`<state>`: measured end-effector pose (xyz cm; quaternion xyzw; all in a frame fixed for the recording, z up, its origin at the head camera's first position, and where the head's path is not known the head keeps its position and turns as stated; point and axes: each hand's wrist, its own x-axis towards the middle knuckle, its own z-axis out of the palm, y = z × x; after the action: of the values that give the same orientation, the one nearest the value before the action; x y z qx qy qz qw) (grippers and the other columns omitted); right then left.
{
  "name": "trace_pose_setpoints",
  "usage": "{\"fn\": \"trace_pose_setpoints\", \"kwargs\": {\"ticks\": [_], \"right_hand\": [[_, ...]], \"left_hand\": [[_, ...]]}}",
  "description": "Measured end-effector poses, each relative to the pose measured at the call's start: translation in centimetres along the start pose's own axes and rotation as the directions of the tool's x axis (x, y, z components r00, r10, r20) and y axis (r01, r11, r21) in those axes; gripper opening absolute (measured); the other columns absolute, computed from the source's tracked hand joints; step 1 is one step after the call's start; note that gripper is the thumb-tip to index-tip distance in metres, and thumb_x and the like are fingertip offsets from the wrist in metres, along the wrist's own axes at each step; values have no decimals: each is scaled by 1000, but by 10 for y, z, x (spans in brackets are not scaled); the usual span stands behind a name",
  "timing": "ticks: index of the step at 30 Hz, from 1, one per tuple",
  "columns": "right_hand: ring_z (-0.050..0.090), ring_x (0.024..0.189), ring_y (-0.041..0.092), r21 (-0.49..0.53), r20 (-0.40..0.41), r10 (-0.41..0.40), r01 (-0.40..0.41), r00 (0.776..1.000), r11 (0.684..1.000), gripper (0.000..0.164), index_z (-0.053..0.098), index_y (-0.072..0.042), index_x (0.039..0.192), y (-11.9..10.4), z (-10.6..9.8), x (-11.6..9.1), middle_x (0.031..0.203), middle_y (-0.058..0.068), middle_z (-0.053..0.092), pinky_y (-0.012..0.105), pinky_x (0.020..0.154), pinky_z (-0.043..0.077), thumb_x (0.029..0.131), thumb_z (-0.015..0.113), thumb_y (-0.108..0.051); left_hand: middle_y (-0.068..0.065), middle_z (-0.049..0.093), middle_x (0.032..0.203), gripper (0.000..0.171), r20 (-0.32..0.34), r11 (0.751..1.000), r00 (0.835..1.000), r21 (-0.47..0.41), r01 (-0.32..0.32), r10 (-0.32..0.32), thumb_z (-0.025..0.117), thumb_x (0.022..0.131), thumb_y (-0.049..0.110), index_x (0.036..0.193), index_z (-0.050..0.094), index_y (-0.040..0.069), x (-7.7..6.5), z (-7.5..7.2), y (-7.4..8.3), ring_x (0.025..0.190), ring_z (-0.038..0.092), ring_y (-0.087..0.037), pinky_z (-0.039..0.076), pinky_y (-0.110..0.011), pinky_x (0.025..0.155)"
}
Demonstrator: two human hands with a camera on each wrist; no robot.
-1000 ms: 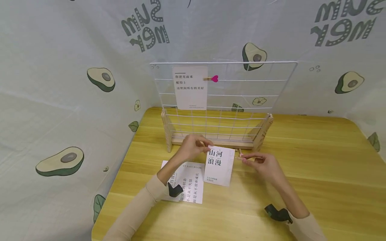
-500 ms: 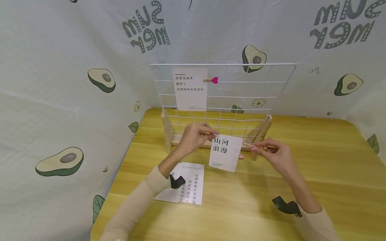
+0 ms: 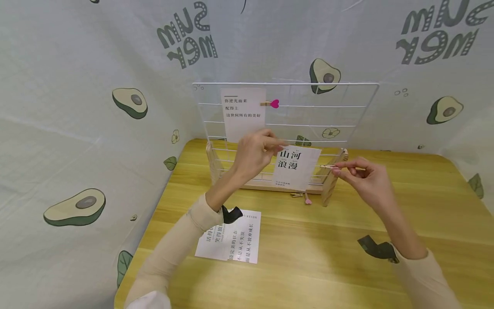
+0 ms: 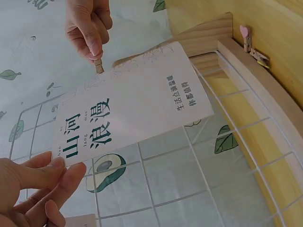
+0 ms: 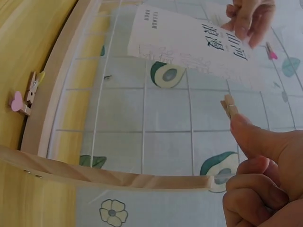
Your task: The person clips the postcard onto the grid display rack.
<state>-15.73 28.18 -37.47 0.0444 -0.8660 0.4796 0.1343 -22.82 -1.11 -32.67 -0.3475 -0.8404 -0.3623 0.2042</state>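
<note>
My left hand [image 3: 256, 154] pinches a white card [image 3: 296, 174] with large dark characters by its upper left corner, in front of the wire grid rack [image 3: 320, 125]. In the left wrist view the thumb and finger of that hand [image 4: 35, 187] hold the card's corner [image 4: 137, 99]. To the right, my right hand [image 3: 364, 178] pinches a small wooden clothespin [image 3: 327, 166]. The clothespin [image 5: 229, 106] sticks out past the thumb in the right wrist view, apart from the card. A second card [image 3: 244, 122] hangs on the grid beside a pink heart clothespin [image 3: 274, 104].
Two more printed cards [image 3: 247, 249] lie on the wooden table [image 3: 308, 266] at front left. Loose clothespins [image 3: 307, 199] rest before the rack's wooden base [image 3: 254, 185]. Wooden supports [image 3: 330, 182] stand at the rack's ends. A patterned cloth [image 3: 77, 141] hangs behind.
Both hands have risen and shifted right, bringing the held card up from the table to the front of the grid. The right hand carries its clothespin along.
</note>
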Motion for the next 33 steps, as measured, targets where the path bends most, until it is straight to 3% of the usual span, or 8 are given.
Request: {"fn": "trace_pose_setpoints", "kwargs": {"ticks": [5, 12, 17, 19, 24, 27, 31, 33], "right_hand": [[23, 52, 11, 34, -41, -38, 39, 998, 999, 16, 79, 1, 102, -7, -7, 13, 75, -17, 53, 34, 46, 17, 89, 81, -9], [24, 50, 9, 47, -116, -42, 48, 992, 998, 15, 79, 1, 101, -23, -18, 26, 67, -15, 47, 33, 47, 20, 88, 81, -7], [33, 49, 4, 77, -167, -67, 80, 984, 994, 9, 78, 1, 95, -34, -26, 34, 66, -15, 56, 31, 50, 22, 87, 81, -3], [45, 47, 0, 82, -184, -82, 99, 980, 992, 7, 78, 1, 92, -38, -30, 38, 67, -17, 59, 32, 51, 21, 87, 80, -2], [34, 43, 5, 65, -209, -96, 111, 973, 992, 12, 79, 2, 99, -47, -38, 44, 72, -19, 65, 33, 49, 18, 89, 80, -5], [23, 48, 12, 28, -225, -90, 99, 970, 995, 16, 80, -2, 104, -51, -41, 46, 73, -17, 60, 33, 49, 18, 89, 81, -9], [21, 47, 12, 23, -240, -91, 99, 966, 995, 3, 80, -9, 92, -56, -43, 52, 76, -23, 66, 34, 49, 16, 89, 80, -8], [20, 46, 12, 33, -246, -99, 110, 964, 993, 5, 77, -9, 87, -58, -44, 55, 77, -26, 69, 34, 49, 14, 89, 80, -7]], "left_hand": [[-6, 75, 88, 12, -37, 999, 999, 31, -31, 32, 77, 91, 6, 100, 84, 11, 14, -10, 7, 67, 62, -17, 32, -16, 58], [-7, 74, 89, 14, -92, 994, 993, 81, -69, 77, 75, 94, 10, 105, 83, 10, 36, -25, 21, 73, 64, -19, 39, -21, 63], [-7, 74, 92, 16, -111, 986, 989, 142, -82, 98, 70, 98, 11, 109, 82, 11, 49, -31, 30, 74, 63, -20, 39, -23, 63], [-7, 74, 93, 17, -119, 982, 987, 165, -89, 110, 69, 99, 11, 110, 82, 11, 55, -32, 33, 75, 63, -20, 40, -23, 63], [-7, 74, 95, 18, -119, 976, 986, 198, -94, 119, 68, 100, 13, 111, 81, 11, 67, -34, 38, 76, 64, -20, 40, -22, 62], [-7, 74, 97, 18, -119, 972, 987, 222, -83, 112, 67, 101, 14, 111, 81, 12, 71, -36, 41, 76, 64, -19, 37, -20, 60], [-6, 75, 98, 19, -124, 965, 987, 250, -73, 106, 66, 101, 15, 111, 82, 14, 76, -37, 43, 77, 66, -18, 36, -20, 59], [-5, 76, 98, 18, -124, 961, 986, 265, -76, 112, 67, 101, 16, 111, 82, 15, 78, -38, 44, 78, 67, -18, 40, -21, 60]]}}
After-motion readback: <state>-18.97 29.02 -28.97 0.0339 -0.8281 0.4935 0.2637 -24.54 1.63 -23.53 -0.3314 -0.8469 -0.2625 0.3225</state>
